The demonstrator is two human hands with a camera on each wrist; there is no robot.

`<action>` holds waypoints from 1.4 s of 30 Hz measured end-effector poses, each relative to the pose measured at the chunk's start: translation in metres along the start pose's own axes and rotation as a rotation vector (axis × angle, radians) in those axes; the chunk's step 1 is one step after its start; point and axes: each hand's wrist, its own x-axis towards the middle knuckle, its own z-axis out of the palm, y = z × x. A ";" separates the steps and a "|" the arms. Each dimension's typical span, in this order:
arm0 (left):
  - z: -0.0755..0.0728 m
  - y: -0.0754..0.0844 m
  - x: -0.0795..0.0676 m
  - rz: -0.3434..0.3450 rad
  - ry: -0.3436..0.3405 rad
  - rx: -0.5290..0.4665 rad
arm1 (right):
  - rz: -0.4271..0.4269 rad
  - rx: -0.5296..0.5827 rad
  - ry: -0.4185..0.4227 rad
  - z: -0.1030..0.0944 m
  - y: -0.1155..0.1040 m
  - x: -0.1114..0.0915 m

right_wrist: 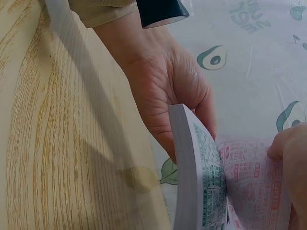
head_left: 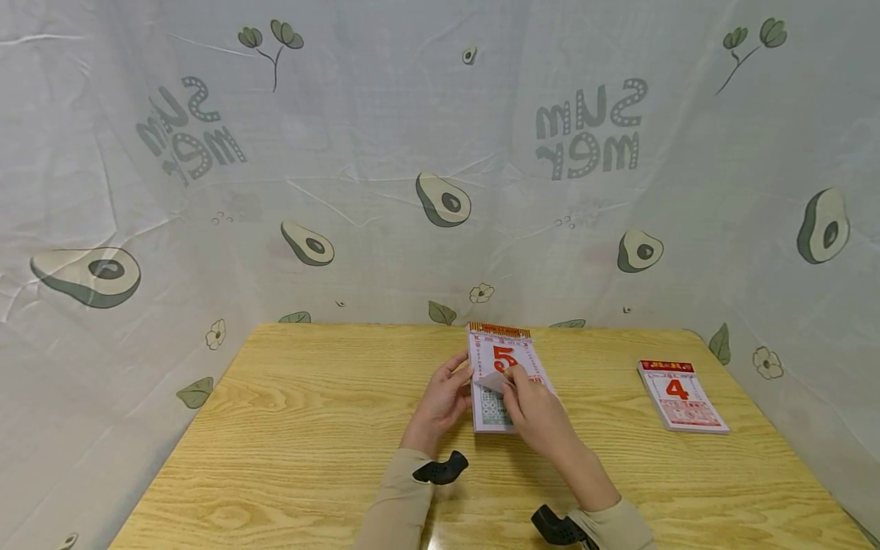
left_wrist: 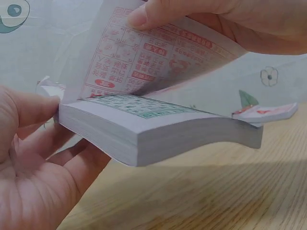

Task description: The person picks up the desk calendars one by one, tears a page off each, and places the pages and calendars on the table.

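A thick tear-off calendar point(head_left: 491, 353) with a large red 5 stands at the middle of the table, its near end raised off the wood. My left hand point(head_left: 440, 401) grips its left edge, thumb on top and fingers underneath. With thumb and fingers, my right hand point(head_left: 543, 416) pinches the lower part of the red-printed top sheet point(left_wrist: 168, 52) and holds it peeled up. Under that sheet, a page with a green-printed grid point(left_wrist: 139, 106) shows. The sheet's upper end still joins the pad below the striped header.
A second, smaller calendar point(head_left: 677, 405) with a red 4 lies at the right of the wooden table point(head_left: 309, 428). White cloth point(head_left: 385, 122) printed with avocados surrounds the table at the back and sides.
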 end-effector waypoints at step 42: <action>0.003 -0.005 0.000 -0.009 -0.067 -0.108 | 0.017 0.205 0.239 -0.027 0.004 0.004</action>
